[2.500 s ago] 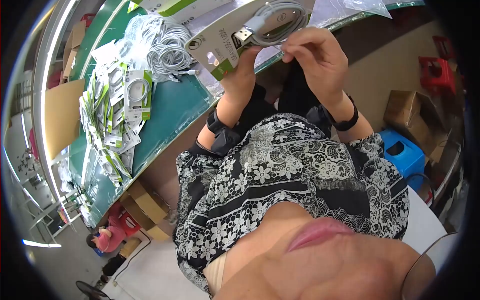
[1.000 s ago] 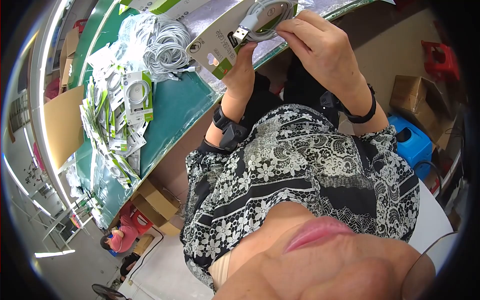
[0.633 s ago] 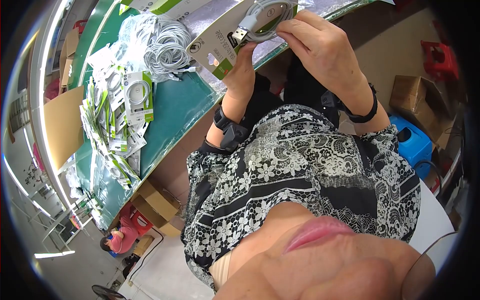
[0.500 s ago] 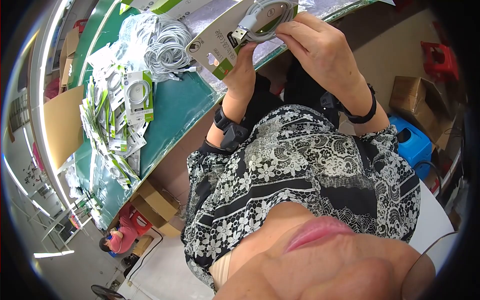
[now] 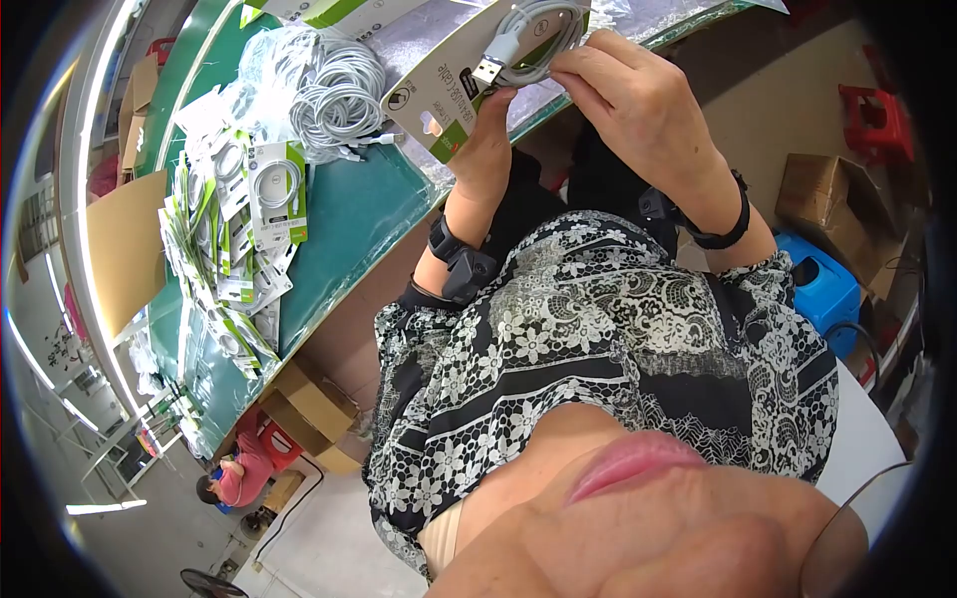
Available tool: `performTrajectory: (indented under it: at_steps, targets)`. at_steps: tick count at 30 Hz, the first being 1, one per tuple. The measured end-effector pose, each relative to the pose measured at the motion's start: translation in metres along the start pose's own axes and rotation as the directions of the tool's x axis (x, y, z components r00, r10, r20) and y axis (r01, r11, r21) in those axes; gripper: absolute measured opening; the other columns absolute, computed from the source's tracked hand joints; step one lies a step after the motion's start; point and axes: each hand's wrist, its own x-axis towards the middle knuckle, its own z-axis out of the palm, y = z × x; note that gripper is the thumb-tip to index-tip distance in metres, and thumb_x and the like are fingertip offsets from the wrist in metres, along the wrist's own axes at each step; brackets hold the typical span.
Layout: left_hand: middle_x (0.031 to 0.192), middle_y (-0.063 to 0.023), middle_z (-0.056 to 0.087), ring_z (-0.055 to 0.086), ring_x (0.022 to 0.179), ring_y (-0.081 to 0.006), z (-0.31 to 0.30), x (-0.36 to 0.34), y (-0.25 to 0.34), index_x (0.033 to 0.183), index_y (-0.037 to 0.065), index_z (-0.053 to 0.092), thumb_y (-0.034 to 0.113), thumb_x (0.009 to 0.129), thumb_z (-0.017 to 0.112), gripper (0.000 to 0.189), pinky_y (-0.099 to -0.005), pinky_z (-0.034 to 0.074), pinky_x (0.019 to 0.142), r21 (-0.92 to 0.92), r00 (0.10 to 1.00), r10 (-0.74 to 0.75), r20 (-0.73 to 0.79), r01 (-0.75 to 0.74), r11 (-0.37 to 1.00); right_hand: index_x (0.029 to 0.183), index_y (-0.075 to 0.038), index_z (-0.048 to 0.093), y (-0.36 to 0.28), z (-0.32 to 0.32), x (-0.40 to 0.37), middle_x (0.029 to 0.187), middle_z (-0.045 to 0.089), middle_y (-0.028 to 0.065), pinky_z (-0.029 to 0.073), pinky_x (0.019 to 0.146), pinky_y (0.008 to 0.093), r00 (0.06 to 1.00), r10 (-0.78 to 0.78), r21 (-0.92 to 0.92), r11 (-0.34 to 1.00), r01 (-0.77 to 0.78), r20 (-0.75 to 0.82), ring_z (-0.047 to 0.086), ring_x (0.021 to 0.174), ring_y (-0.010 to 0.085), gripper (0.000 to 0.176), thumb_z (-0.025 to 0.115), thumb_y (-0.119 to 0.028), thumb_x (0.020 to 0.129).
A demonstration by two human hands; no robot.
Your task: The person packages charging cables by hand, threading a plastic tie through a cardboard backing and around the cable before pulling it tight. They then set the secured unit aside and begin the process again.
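At 12 o'clock, the left hand (image 5: 483,145) clasps a white-and-green printed cardboard card (image 5: 439,85), its thumb over the face, which bears a coiled grey cable (image 5: 525,72). The right hand (image 5: 643,105) has its fingertips pinched together at the coil's 4 o'clock edge; what they grip, I can't tell. A hard tug could spring loops loose.

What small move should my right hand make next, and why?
Perhaps press the coiled cable lightly against the card with the right hand: its pinched fingertips are at the coil's edge, and the left hand grips the card, which should steady it. What the fingertips pinch is too small to tell.
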Motion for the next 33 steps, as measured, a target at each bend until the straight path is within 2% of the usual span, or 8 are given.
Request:
performTrajectory:
  at_steps: [3,16,19,24,27,28,31,33]
  targets:
    - [0.08,-0.006,0.065,0.06,0.068,-0.014,0.006,0.004,0.004,0.086,-0.002,0.063,-0.003,0.077,0.067,0.01,-0.0244,0.047,0.061,0.054,0.996,0.032,-0.084,-0.028,0.998,0.087,-0.003,0.063,0.0,0.002,0.0,0.08,0.06,0.0084,0.05,0.059,0.0319,1.0,-0.01,-0.005,1.0,0.01,0.0,0.061,0.068,0.0262,0.012,0.067,-0.004,0.076]
    - [0.089,-0.0094,0.064,0.06,0.071,-0.0142,-0.001,0.0,0.011,0.092,-0.003,0.063,-0.003,0.077,0.067,0.015,-0.0253,0.049,0.062,0.061,0.997,-0.066,-0.037,0.068,0.996,0.093,-0.002,0.061,-0.001,0.004,0.003,0.084,0.06,0.0114,0.05,0.059,0.0316,1.0,-0.001,0.056,0.998,0.0,0.02,0.061,0.07,0.0291,0.017,0.065,-0.001,0.077]
    - [0.096,-0.0107,0.062,0.062,0.079,-0.0173,-0.011,0.01,0.013,0.097,-0.002,0.062,0.0,0.078,0.065,0.019,-0.0266,0.05,0.067,0.155,0.956,0.26,0.135,-0.279,0.948,0.093,0.0,0.06,0.0,0.009,-0.003,0.085,0.061,0.0115,0.05,0.059,0.0308,0.998,0.026,0.152,0.988,-0.019,-0.05,0.063,0.071,0.0263,0.016,0.064,-0.001,0.078]
    - [0.101,-0.0113,0.061,0.063,0.088,-0.0219,-0.014,0.017,0.016,0.102,-0.002,0.061,0.005,0.079,0.065,0.024,-0.031,0.053,0.075,0.097,0.862,0.456,0.221,-0.484,0.869,0.093,0.003,0.058,0.003,0.026,-0.017,0.086,0.062,0.0088,0.048,0.058,0.0275,0.971,0.219,0.505,0.851,-0.144,-0.092,0.063,0.071,0.0168,0.011,0.062,-0.001,0.083]
    - [0.104,-0.0106,0.06,0.063,0.094,-0.0244,-0.017,-0.002,0.017,0.111,-0.001,0.055,0.011,0.086,0.06,0.028,-0.0372,0.055,0.081,0.251,0.978,-0.149,0.146,0.11,0.962,0.095,0.002,0.057,0.006,0.026,-0.017,0.087,0.061,0.0068,0.048,0.06,0.0258,0.969,0.234,0.522,0.818,-0.241,0.079,0.061,0.071,0.0134,0.011,0.061,-0.002,0.085]
    - [0.104,-0.0106,0.06,0.063,0.094,-0.0244,-0.015,-0.001,0.016,0.111,-0.001,0.055,0.011,0.086,0.06,0.028,-0.0372,0.055,0.081,0.251,0.98,-0.147,0.137,0.11,0.962,0.096,0.002,0.057,0.009,0.026,-0.017,0.087,0.061,0.0058,0.048,0.061,0.025,0.958,0.239,0.526,0.801,-0.288,0.16,0.06,0.072,0.0117,0.011,0.06,-0.002,0.086]
    - [0.106,-0.0105,0.06,0.063,0.093,-0.023,-0.01,0.007,0.007,0.118,0.0,0.049,0.016,0.093,0.053,0.03,-0.0395,0.056,0.081,-0.729,0.817,-0.576,0.024,0.409,0.549,0.101,0.001,0.057,0.062,0.016,-0.033,0.088,0.06,0.0061,0.048,0.065,0.0225,0.971,0.239,0.877,0.461,-0.139,0.028,0.058,0.072,0.01,0.016,0.057,0.003,0.086]
    - [0.107,-0.0105,0.059,0.063,0.094,-0.0226,-0.011,0.005,0.004,0.119,0.0,0.048,0.018,0.094,0.051,0.031,-0.0389,0.057,0.08,-0.748,0.8,-0.597,0.059,0.431,0.504,0.102,0.001,0.056,0.065,0.032,-0.029,0.088,0.061,0.0063,0.048,0.066,0.0233,0.952,0.297,0.851,0.479,-0.215,0.074,0.058,0.074,0.0106,0.018,0.057,0.004,0.085]
